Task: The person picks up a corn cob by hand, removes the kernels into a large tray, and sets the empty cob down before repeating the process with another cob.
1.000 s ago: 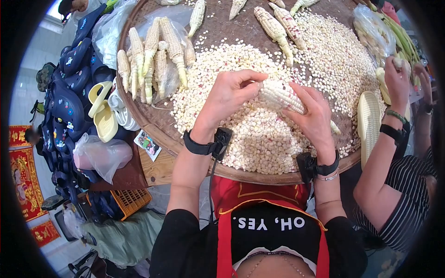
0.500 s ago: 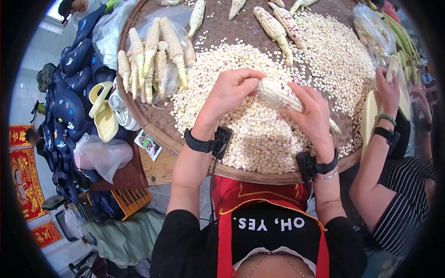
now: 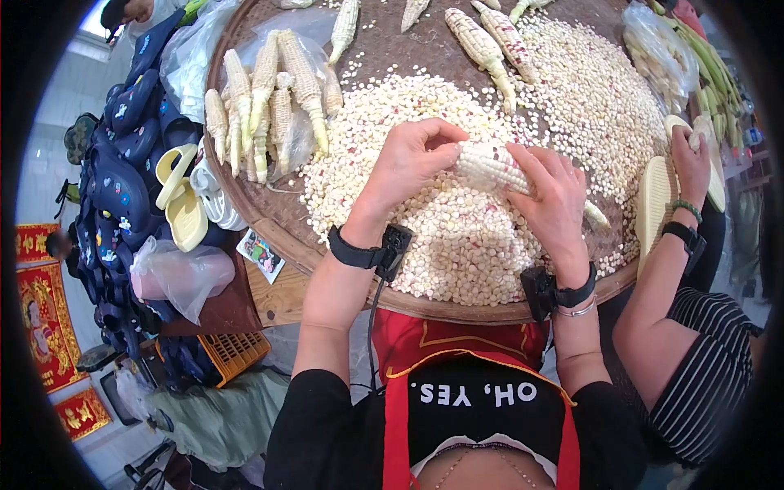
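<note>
My right hand is closed around an ear of corn, pale with some reddish kernels, its stem end showing past the fingers. At the ear's other end, my left hand is closed, thumb and fingers pressed at the tip. Both hands are above a heap of loose corn kernels on a large round woven tray. Bare corn cobs lie on a plastic bag at the tray's left. More ears of corn rest at the back.
A co-worker's hand holds a cob at the right rim, beside cream slippers. Dark blue clogs are stacked at the left, near yellow slippers and a bagged pink item. A bag of cobs lies at the back right.
The ear has turned a little between my hands, and my right hand has shifted slightly right. The co-worker's hand at the right has moved slightly lower.
</note>
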Available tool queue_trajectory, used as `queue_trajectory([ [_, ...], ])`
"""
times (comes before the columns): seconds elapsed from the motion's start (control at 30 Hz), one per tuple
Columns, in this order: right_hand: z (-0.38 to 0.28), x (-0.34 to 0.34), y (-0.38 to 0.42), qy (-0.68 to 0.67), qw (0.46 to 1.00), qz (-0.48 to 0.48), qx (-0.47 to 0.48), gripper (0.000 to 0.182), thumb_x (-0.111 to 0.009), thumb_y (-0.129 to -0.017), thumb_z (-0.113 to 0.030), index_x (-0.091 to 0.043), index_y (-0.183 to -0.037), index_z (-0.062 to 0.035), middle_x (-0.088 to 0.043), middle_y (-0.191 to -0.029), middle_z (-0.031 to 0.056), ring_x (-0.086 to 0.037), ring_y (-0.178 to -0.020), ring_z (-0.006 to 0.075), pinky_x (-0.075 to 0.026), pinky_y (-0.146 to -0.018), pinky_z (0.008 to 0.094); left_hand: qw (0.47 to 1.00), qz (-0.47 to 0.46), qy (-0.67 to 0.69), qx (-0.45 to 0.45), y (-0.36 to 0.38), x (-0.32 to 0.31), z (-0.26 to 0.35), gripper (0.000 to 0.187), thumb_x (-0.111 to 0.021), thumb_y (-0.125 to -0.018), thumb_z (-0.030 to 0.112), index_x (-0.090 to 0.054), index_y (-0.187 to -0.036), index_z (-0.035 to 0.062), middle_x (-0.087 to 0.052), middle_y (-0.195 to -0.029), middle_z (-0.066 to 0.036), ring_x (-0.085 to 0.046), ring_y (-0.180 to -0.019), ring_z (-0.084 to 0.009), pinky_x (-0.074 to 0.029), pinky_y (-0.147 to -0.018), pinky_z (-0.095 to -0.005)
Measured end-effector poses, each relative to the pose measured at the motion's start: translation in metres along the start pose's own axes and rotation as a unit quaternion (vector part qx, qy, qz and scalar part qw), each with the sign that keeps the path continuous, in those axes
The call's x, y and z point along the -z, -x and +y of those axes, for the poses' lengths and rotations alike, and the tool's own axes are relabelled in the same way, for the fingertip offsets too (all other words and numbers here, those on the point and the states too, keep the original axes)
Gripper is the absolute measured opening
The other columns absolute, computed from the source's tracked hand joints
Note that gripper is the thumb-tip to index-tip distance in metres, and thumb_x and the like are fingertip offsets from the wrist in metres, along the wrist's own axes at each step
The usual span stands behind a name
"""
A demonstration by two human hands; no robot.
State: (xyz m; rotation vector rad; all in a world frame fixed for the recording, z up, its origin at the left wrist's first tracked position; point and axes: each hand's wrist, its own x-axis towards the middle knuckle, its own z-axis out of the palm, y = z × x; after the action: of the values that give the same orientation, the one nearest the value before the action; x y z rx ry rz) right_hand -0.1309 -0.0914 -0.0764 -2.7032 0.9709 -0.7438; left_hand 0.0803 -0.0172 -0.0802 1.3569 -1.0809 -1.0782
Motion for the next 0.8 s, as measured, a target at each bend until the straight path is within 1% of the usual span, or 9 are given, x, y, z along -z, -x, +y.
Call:
queue_trajectory([
  [0.13,-0.0018,-0.0030,0.0014,0.011,1.000,-0.009,-0.013,0.056,-0.076,-0.062,-0.023,-0.061,-0.116,-0.0242,-0.059,-0.101,-0.0007,-0.054,-0.094,0.0193,-0.037,-0.079,0.0374,1.000,0.013,0.010,0.004,-0.0007,-0.0017,-0.0041,0.019,-0.057,-0.084,0.006,-0.063,-0.100,-0.0033,-0.063,-0.087,-0.005,-0.059,-0.073,-0.0089,-0.051,-0.067,-0.0235],
  [0.2,-0.0019,-0.0039,0.0019,0.011,1.000,-0.010,-0.013,0.056,-0.076,-0.062,-0.023,-0.061,-0.116,-0.0243,-0.059,-0.101,-0.0007,-0.054,-0.094,0.0193,-0.037,-0.079,0.0376,1.000,0.013,-0.004,0.007,-0.0008,-0.0018,-0.0037,0.019,-0.054,-0.084,0.004,-0.063,-0.099,-0.0038,-0.063,-0.086,-0.005,-0.059,-0.072,-0.0091,-0.051,-0.067,-0.0235],
  [0.3,-0.0014,-0.0043,0.0023,0.010,1.000,-0.014,-0.013,0.056,-0.076,-0.062,-0.024,-0.060,-0.116,-0.0244,-0.059,-0.101,-0.0007,-0.054,-0.094,0.0195,-0.037,-0.079,0.0378,0.999,0.032,-0.025,-0.005,-0.0013,-0.0051,-0.0076,0.020,-0.054,-0.083,0.004,-0.063,-0.098,-0.0043,-0.063,-0.084,-0.005,-0.059,-0.071,-0.0092,-0.051,-0.067,-0.0232],
  [0.43,-0.0004,-0.0051,0.0028,0.011,1.000,-0.021,-0.014,0.057,-0.077,-0.062,-0.024,-0.060,-0.117,-0.0244,-0.059,-0.102,-0.0003,-0.055,-0.094,0.0200,-0.037,-0.079,0.0378,0.999,0.034,-0.040,-0.013,-0.0014,-0.0057,-0.0069,0.020,-0.052,-0.082,0.002,-0.064,-0.097,-0.0046,-0.064,-0.084,-0.005,-0.059,-0.071,-0.0094,-0.051,-0.066,-0.0231],
  [0.53,-0.0010,-0.0049,0.0026,-0.015,0.999,-0.024,-0.031,0.057,-0.076,-0.062,-0.023,-0.060,-0.117,-0.0241,-0.059,-0.102,0.0000,-0.055,-0.094,0.0204,-0.038,-0.079,0.0376,0.998,0.052,-0.033,0.002,-0.0020,-0.0037,-0.0050,0.021,-0.050,-0.082,0.001,-0.064,-0.095,-0.0043,-0.064,-0.083,-0.005,-0.060,-0.071,-0.0098,-0.050,-0.065,-0.0229],
  [0.6,-0.0019,-0.0045,0.0024,-0.014,0.999,-0.020,-0.027,0.058,-0.076,-0.061,-0.022,-0.060,-0.117,-0.0240,-0.059,-0.102,0.0000,-0.054,-0.094,0.0205,-0.038,-0.079,0.0374,0.999,0.043,0.018,-0.003,-0.0020,-0.0002,-0.0058,0.022,-0.048,-0.081,0.000,-0.065,-0.094,-0.0040,-0.064,-0.086,-0.006,-0.060,-0.073,-0.0105,-0.052,-0.067,-0.0238],
  [0.63,-0.0020,-0.0042,0.0025,-0.012,0.999,-0.017,-0.025,0.059,-0.076,-0.061,-0.021,-0.060,-0.117,-0.0239,-0.059,-0.102,-0.0001,-0.054,-0.094,0.0206,-0.038,-0.079,0.0372,0.999,0.042,0.018,-0.003,-0.0021,0.0007,-0.0047,0.022,-0.048,-0.081,0.000,-0.065,-0.094,-0.0040,-0.064,-0.086,-0.006,-0.060,-0.073,-0.0105,-0.052,-0.067,-0.0238],
  [0.7,-0.0008,-0.0040,0.0027,-0.006,1.000,-0.011,-0.023,0.059,-0.076,-0.061,-0.021,-0.060,-0.118,-0.0239,-0.059,-0.102,0.0000,-0.054,-0.095,0.0204,-0.037,-0.079,0.0372,0.997,0.035,0.047,0.045,-0.0027,0.0010,-0.0008,0.020,-0.051,-0.083,0.002,-0.064,-0.097,-0.0030,-0.064,-0.092,-0.006,-0.061,-0.076,-0.0111,-0.054,-0.069,-0.0251],
  [0.8,-0.0003,-0.0033,0.0022,0.001,1.000,-0.004,-0.018,0.059,-0.076,-0.062,-0.020,-0.060,-0.118,-0.0240,-0.059,-0.103,0.0002,-0.053,-0.097,0.0201,-0.037,-0.081,0.0372,0.998,0.005,0.035,0.045,-0.0021,0.0032,0.0017,0.021,-0.055,-0.084,0.006,-0.063,-0.102,-0.0017,-0.063,-0.094,-0.006,-0.061,-0.079,-0.0113,-0.055,-0.071,-0.0260],
])
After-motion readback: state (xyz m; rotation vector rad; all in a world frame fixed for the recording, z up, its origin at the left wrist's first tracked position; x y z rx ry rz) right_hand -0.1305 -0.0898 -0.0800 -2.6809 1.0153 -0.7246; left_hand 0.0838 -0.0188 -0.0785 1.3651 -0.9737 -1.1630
